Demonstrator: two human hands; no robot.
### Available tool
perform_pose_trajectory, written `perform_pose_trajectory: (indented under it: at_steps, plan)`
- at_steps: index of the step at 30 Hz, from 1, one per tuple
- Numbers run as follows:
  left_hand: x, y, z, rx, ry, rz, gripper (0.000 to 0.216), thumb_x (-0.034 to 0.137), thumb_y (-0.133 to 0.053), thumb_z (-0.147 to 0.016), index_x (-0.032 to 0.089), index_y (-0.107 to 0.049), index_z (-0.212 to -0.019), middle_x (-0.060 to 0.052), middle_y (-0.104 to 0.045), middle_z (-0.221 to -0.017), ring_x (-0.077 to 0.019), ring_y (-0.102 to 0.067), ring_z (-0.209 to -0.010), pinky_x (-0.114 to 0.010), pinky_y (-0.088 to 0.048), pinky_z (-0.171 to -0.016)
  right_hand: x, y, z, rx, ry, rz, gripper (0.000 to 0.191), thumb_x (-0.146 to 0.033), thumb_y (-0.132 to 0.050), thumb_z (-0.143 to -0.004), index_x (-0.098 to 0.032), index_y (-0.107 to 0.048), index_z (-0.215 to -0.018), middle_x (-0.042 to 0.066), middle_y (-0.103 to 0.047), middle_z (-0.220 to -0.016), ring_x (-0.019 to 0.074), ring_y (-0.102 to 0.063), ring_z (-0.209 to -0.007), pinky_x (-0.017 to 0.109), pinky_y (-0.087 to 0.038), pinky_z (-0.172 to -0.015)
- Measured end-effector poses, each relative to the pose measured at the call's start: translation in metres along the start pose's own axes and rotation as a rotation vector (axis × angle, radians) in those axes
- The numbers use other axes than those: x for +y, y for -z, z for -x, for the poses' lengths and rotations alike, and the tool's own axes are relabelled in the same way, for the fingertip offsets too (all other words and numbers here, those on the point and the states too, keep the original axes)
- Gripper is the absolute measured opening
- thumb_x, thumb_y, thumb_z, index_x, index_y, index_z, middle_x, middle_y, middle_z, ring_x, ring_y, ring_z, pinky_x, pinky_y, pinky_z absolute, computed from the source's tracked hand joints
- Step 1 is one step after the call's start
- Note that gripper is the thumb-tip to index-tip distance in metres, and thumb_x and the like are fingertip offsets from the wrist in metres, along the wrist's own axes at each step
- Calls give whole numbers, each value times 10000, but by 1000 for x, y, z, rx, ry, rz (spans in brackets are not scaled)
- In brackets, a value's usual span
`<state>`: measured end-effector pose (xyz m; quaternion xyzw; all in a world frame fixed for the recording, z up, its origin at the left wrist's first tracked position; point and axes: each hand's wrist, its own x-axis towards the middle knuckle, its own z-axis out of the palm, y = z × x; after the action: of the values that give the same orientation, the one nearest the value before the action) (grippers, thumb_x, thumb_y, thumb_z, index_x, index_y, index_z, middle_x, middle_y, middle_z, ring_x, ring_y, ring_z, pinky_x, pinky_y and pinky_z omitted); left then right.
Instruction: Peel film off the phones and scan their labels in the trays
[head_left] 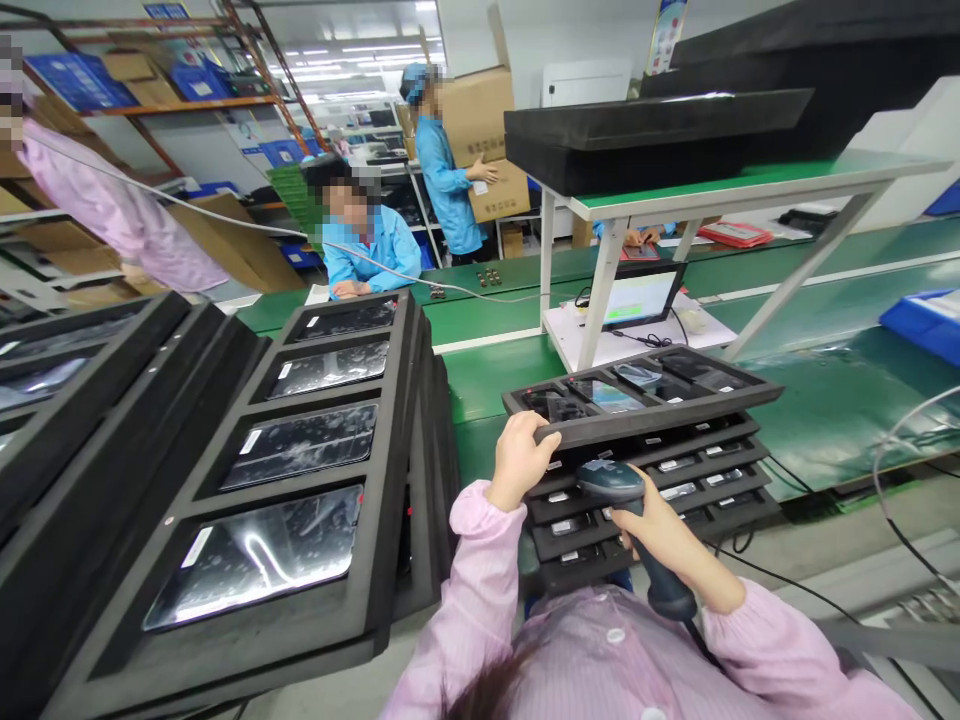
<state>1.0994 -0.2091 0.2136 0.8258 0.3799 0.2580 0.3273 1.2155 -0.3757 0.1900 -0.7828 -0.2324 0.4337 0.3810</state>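
My left hand (521, 455) grips the near left corner of the top black foam tray (660, 422), thumb over its rim. That tray is lifted and tilted over a stack of similar foam trays (555, 548), whose compartments hold dark flat devices with white labels. Several glossy panels, one a bluish screen (606, 395), lie in the top tray. Around the handle of a dark barcode scanner (611, 480) my right hand (660, 525) is closed. The scanner's head points at the stack's front side, just below the raised tray.
Tall stacks of foam trays (375, 600) with screen panels (262, 560) stand at left. Behind is a green conveyor bench (480, 375), with a white raised table (750, 185) and a monitor (641, 298). A blue bin (926, 325) is at right. Co-workers (367, 245) are beyond the bench.
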Motion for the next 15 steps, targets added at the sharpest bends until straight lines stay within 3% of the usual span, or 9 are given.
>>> perform_pose_trajectory:
  at_steps: [7, 15]
  plan:
    - [2, 1, 0, 24, 20, 32, 110, 109, -612, -717, 197, -552, -691, -21, -635, -854, -193, -587, -920, -315, -460, -859, -1, 46, -2, 107, 51, 41, 706, -234, -504, -721, -145, -237, -1368, -94, -484, -452, 148, -520, -420, 239, -429, -430]
    - [1, -1, -1, 47, 39, 67, 100, 117, -599, -710, 201, -551, -685, -23, -648, -869, -199, -595, -936, -319, -457, -868, -2, 53, -8, 50, 13, 66, 749, -207, -483, -715, -129, -184, -1397, -96, -482, -414, 153, -499, -404, 241, -435, -431]
